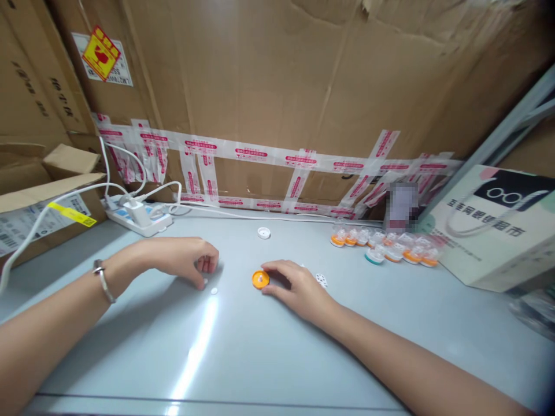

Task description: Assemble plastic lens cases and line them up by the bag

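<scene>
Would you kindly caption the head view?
Right hand touches round orange plastic cap; left hand rests by small white disc.

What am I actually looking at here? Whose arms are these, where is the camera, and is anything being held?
There is one picture, from a camera worn on a person's head, looking down at a grey table. The arms are the wearer's own bare ones. The left hand, wrist in a bracelet, rests curled by a tiny white piece. The right hand touches an orange cap; nothing is lifted. Behind lie a white cap, a row of small capped parts, a power strip and a paper bag.
</scene>
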Motion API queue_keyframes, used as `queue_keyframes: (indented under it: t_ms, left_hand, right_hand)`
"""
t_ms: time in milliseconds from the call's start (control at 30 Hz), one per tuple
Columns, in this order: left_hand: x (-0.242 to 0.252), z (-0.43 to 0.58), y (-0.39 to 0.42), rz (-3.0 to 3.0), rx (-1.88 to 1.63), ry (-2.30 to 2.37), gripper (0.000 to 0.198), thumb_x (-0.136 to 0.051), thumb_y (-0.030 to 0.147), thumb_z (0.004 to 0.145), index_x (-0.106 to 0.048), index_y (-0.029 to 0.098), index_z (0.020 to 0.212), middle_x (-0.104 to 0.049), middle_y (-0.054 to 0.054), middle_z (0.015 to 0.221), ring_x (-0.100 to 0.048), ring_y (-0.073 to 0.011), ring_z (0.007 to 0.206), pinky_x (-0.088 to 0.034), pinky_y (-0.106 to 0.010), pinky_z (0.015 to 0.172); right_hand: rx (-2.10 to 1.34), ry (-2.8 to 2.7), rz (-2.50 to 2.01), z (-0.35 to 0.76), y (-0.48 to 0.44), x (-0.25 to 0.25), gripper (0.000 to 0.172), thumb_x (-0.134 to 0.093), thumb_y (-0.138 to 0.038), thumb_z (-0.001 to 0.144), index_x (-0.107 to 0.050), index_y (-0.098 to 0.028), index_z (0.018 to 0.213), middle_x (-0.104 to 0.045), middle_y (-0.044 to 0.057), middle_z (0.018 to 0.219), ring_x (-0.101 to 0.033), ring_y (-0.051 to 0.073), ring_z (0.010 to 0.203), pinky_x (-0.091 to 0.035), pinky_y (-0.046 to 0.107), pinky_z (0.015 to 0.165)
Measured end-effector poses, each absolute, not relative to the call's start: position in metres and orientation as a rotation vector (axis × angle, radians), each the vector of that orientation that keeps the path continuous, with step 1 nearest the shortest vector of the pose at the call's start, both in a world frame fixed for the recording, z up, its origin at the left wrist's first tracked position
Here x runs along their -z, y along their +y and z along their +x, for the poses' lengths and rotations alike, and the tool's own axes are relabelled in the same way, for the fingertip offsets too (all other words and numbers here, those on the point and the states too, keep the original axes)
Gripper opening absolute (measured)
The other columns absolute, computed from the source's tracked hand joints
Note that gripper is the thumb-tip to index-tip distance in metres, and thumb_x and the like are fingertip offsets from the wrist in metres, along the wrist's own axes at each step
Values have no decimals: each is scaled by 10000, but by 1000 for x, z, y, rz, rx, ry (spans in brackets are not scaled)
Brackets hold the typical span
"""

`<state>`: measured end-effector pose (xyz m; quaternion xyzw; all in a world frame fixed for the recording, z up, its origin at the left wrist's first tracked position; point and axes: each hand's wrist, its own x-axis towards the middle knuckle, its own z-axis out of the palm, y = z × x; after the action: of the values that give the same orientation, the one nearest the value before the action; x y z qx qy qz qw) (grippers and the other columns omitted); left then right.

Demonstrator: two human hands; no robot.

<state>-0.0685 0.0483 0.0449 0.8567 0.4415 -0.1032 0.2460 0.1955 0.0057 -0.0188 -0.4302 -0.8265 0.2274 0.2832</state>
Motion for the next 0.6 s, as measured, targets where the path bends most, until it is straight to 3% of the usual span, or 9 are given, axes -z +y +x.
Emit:
queue_keyframes:
  t_ms: [167, 333, 500, 600]
  left_hand:
    - [-34, -68, 51, 2302, 262, 1169, 136, -610, 289, 676, -640, 197, 771, -646, 10, 707, -585, -138, 639, -405, -192, 538]
    - [-31, -65, 48, 2510, 67, 1129, 186, -509, 119, 663, -660, 194, 739, -650, 12, 679, -571, -122, 589, -408, -200, 560]
    - [-19, -34, 32, 2653, -475, 950, 151, -500, 156, 797, -645, 178, 828, -650, -19, 799, -589, -121, 711, -439, -205, 671]
    - [-4, -19, 24, 2703, -617, 726, 170, -458, 160, 864, -625, 174, 894, -646, -33, 860, -598, -111, 775, -444, -192, 709]
  right_hand:
    - [-620, -2218, -1141, 195, 7, 21, 290, -632, -255, 762, -597, -210, 1046, -654, 40, 1047, -584, 176, 982, -446, 323, 879]
    - [-607, -2211, -1130, 193, 7, 22, 278, -628, -243, 761, -592, -209, 1035, -658, 40, 1022, -592, 174, 954, -456, 326, 859]
    - [-584, -2213, -1099, 191, 7, 21, 256, -629, -237, 761, -595, -212, 1013, -663, 36, 998, -597, 171, 935, -463, 317, 837]
    - [-589, -2219, -1087, 192, 7, 21, 247, -628, -239, 764, -595, -206, 1006, -666, 39, 981, -599, 172, 922, -467, 311, 821]
